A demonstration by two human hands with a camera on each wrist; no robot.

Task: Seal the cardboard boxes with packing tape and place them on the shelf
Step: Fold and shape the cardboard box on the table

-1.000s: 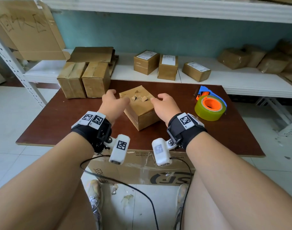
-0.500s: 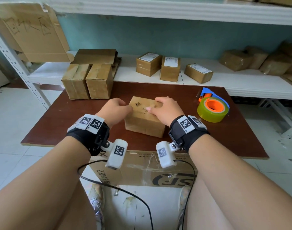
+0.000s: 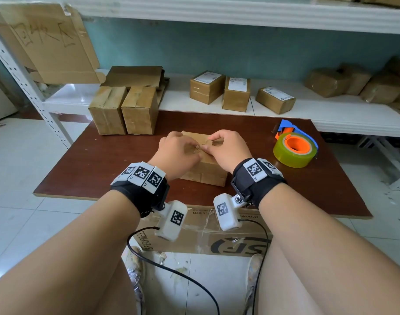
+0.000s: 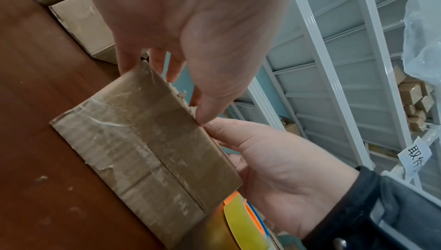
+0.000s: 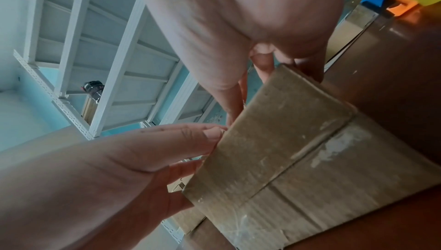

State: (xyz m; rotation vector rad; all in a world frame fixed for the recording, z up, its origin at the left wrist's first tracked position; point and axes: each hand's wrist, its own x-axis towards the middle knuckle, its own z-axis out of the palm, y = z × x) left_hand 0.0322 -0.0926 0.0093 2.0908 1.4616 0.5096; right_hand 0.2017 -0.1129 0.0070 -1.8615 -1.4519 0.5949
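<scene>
A small cardboard box (image 3: 206,172) stands in the middle of the brown table (image 3: 103,167), its near face crossed by old tape (image 4: 152,156). Both hands sit on its top. My left hand (image 3: 178,151) curls over the left part of the top, thumb at the near edge (image 4: 203,114). My right hand (image 3: 228,148) pinches a torn flap at the top seam between thumb and forefinger. The two thumbs almost meet at the box's upper edge (image 5: 310,159). The flaps under the hands are mostly hidden. A yellow tape roll in a blue and orange dispenser (image 3: 294,148) lies to the right.
Two taller boxes (image 3: 124,110) stand at the table's back left. The white shelf (image 3: 330,114) behind holds three labelled boxes (image 3: 235,92) and wrapped parcels (image 3: 353,83). Flattened cardboard (image 3: 47,42) leans at upper left. A large printed box (image 3: 217,239) sits under the table.
The box has been turned from cornerwise to square with me. Both hands have moved from its sides onto its top and come close together over the seam.
</scene>
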